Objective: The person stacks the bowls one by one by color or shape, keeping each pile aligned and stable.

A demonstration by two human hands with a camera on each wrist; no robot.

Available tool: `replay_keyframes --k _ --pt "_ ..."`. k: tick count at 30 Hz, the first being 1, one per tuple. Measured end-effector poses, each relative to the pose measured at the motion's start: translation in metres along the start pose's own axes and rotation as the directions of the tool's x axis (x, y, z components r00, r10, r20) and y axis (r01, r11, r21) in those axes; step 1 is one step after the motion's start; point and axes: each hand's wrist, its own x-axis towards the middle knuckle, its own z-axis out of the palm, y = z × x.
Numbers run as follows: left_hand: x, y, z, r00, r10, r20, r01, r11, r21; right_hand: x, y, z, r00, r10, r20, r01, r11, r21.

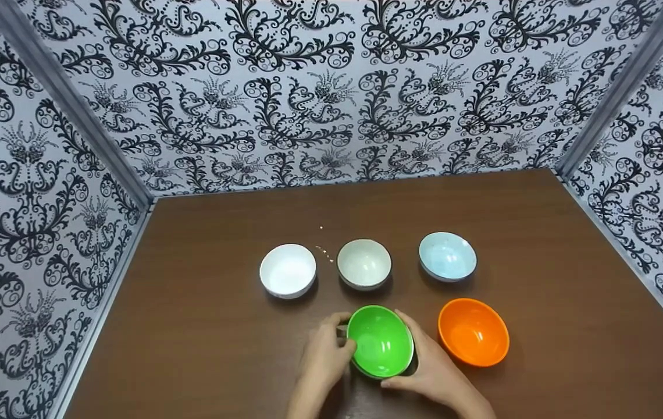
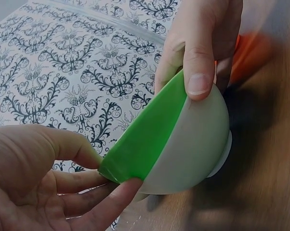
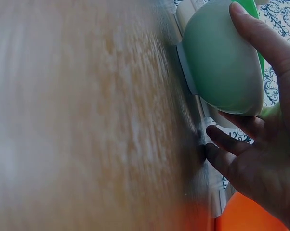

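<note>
A bright green bowl (image 1: 379,340) sits nested inside a pale white bowl (image 2: 198,139), which shows below it in both wrist views. My left hand (image 1: 323,355) pinches the green bowl's rim on its left side, the thumb over the edge and fingers on the outside. From the right, my right hand (image 1: 433,369) grips the white bowl, its thumb pressed to the outer wall near the rim. In the right wrist view the white bowl's foot is close over the wooden table, and most of the green bowl is hidden.
An orange bowl (image 1: 474,333) stands just right of my right hand. Behind the nested pair are a white bowl (image 1: 288,271), a greyish bowl (image 1: 364,264) and a light blue bowl (image 1: 448,256). Small pale specks lie on the brown table (image 1: 209,326). Patterned walls (image 1: 331,87) border it.
</note>
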Motion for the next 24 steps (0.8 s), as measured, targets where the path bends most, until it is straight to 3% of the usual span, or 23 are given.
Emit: replay_keyframes --k 16,24 --pt "0.0007 -0.0030 -0.0002 1.000 0.007 -0.001 -0.007 1.000 -0.012 0.0018 -0.0007 -0.0010 0.999 0.034 0.039 -0.035 0.999 0.017" --pt "-0.0009 -0.0046 -0.0035 1.000 0.014 0.020 -0.013 0.997 -0.071 0.0018 -0.0019 -0.0011 0.999 0.044 0.032 -0.045 0.999 0.024"
